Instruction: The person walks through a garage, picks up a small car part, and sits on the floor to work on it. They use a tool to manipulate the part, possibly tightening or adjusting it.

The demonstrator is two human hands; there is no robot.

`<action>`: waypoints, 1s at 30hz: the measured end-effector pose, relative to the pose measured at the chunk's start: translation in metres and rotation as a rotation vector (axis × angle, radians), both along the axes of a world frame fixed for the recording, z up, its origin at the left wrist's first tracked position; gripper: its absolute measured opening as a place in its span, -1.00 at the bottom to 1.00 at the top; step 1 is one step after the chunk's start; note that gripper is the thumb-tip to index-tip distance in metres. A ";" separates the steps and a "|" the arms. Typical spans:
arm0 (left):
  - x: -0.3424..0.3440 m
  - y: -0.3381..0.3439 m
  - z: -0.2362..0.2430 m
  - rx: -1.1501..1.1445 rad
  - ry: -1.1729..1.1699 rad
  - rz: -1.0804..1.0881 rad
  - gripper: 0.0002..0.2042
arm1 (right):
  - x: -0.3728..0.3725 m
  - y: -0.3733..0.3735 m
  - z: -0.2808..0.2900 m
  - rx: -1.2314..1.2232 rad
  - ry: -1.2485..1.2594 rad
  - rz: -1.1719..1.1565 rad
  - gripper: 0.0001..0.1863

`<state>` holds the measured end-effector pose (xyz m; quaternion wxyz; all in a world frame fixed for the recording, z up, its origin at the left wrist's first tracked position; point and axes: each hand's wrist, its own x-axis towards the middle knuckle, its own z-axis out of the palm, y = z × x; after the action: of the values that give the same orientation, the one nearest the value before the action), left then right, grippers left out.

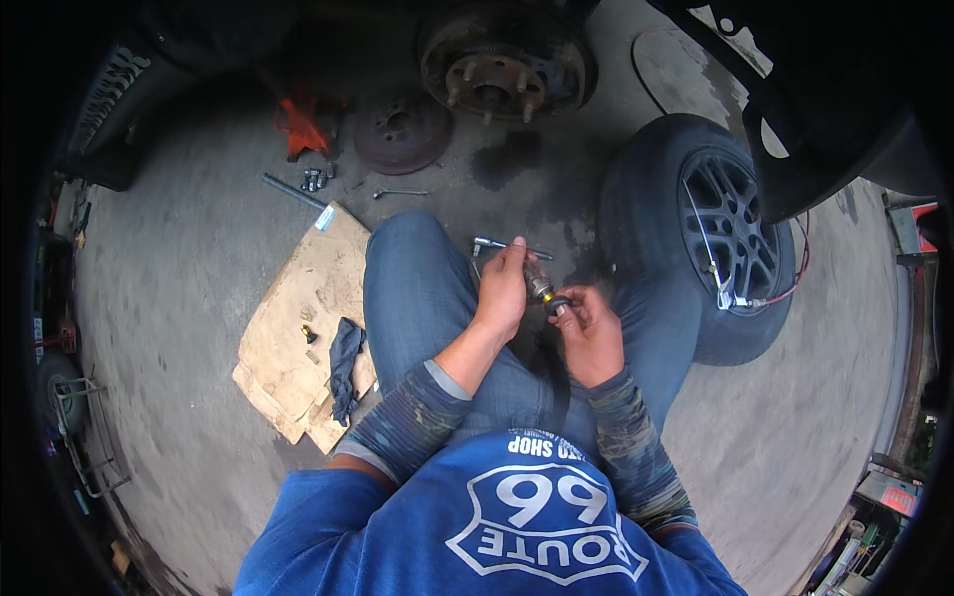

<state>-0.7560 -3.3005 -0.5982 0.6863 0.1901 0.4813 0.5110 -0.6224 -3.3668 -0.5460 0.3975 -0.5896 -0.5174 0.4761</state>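
Between my knees, my left hand (pixel 504 291) is closed around the body of a small metal cylinder (pixel 538 285), which looks like a brake wheel cylinder with a yellowish band near its end. My right hand (pixel 595 341) pinches the black rubber boot (pixel 558 305) at that end. A ratchet wrench (pixel 537 253) shows just beyond my left fingertips; whether they touch it I cannot tell. By my left leg lies a cardboard sheet (pixel 288 343) bearing a small black and yellow part (pixel 307 334), a spring (pixel 313 357) and a dark glove or rag (pixel 345 368).
A wheel hub with studs (pixel 494 87) is ahead, with a removed brake drum (pixel 402 129) on the concrete. An orange jack stand (pixel 303 124), several sockets (pixel 318 179), a bar (pixel 294 189) and a wrench (pixel 400 193) lie left. A tyred wheel (pixel 651 189) lies right, an air hose tool (pixel 732 293) on it.
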 end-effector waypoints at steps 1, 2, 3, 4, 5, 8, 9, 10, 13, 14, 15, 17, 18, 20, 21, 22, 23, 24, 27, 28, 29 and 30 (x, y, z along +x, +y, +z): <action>0.000 0.000 0.000 -0.049 -0.011 -0.008 -0.66 | -0.001 0.001 -0.001 -0.050 0.120 -0.035 -0.83; 0.000 0.000 0.001 -0.063 -0.029 -0.005 -0.66 | -0.002 0.003 -0.003 -0.084 0.240 -0.055 -0.83; 0.002 0.001 0.002 -0.042 -0.038 0.023 -0.60 | -0.001 0.004 -0.003 -0.112 0.285 -0.048 -0.84; 0.001 0.000 0.002 -0.044 -0.041 0.009 -0.61 | -0.001 0.005 -0.002 -0.131 0.309 -0.036 -0.83; 0.001 0.001 0.003 -0.044 -0.041 0.013 -0.61 | 0.000 0.006 -0.001 -0.142 0.331 -0.021 -0.82; 0.001 0.001 0.002 -0.031 -0.007 0.025 -0.61 | -0.002 0.004 0.005 -0.113 0.327 0.022 -0.76; 0.001 0.002 0.000 -0.041 0.014 0.021 -0.61 | -0.002 0.005 0.008 -0.139 0.293 0.016 -0.73; 0.001 0.002 -0.001 -0.039 0.037 0.012 -0.62 | -0.001 0.006 0.010 -0.024 0.130 0.103 -0.71; 0.001 0.002 -0.005 -0.050 0.116 -0.025 -0.65 | 0.002 0.004 0.017 0.228 -0.390 0.273 -0.64; 0.001 0.003 -0.006 -0.068 0.117 -0.037 -0.65 | 0.003 0.004 0.018 0.249 -0.452 0.293 -0.65; 0.001 0.003 -0.006 -0.067 0.121 -0.042 -0.65 | 0.003 0.004 0.019 0.283 -0.502 0.312 -0.66; 0.000 0.004 -0.005 -0.096 0.113 -0.064 -0.64 | 0.005 0.005 0.018 0.285 -0.491 0.299 -0.69; 0.000 0.004 -0.004 -0.127 0.101 -0.081 -0.64 | 0.006 0.007 0.016 0.253 -0.432 0.268 -0.71; -0.002 0.006 -0.001 -0.148 0.095 -0.115 -0.63 | 0.008 0.009 0.010 0.132 -0.218 0.172 -0.75; -0.002 0.006 0.001 -0.143 0.101 -0.134 -0.63 | 0.009 0.010 0.007 0.037 -0.065 0.104 -0.77; -0.003 0.005 0.002 -0.180 0.132 -0.160 -0.62 | 0.009 0.009 0.005 -0.092 0.067 0.023 -0.79; -0.002 0.003 0.004 -0.199 0.028 -0.141 -0.60 | 0.011 0.010 0.003 -0.113 0.147 0.012 -0.81; -0.002 0.002 0.005 -0.188 0.050 -0.170 -0.60 | 0.013 0.011 0.001 -0.108 0.203 0.022 -0.78; -0.001 -0.001 0.008 -0.184 0.009 -0.170 -0.60 | 0.016 0.010 0.000 -0.113 0.324 0.045 -0.74; -0.001 0.000 0.009 -0.190 -0.005 -0.172 -0.61 | 0.016 0.010 0.001 -0.117 0.341 0.043 -0.72; -0.002 0.000 0.009 -0.186 -0.007 -0.164 -0.61 | 0.015 0.010 0.002 -0.096 0.360 0.055 -0.71; -0.002 0.000 0.010 -0.197 -0.013 -0.174 -0.61 | 0.015 0.010 0.003 -0.119 0.365 0.046 -0.71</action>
<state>-0.7577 -3.3001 -0.5884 0.7466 0.1596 0.5064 0.4009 -0.6073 -3.3567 -0.5429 0.4381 -0.5039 -0.4210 0.6140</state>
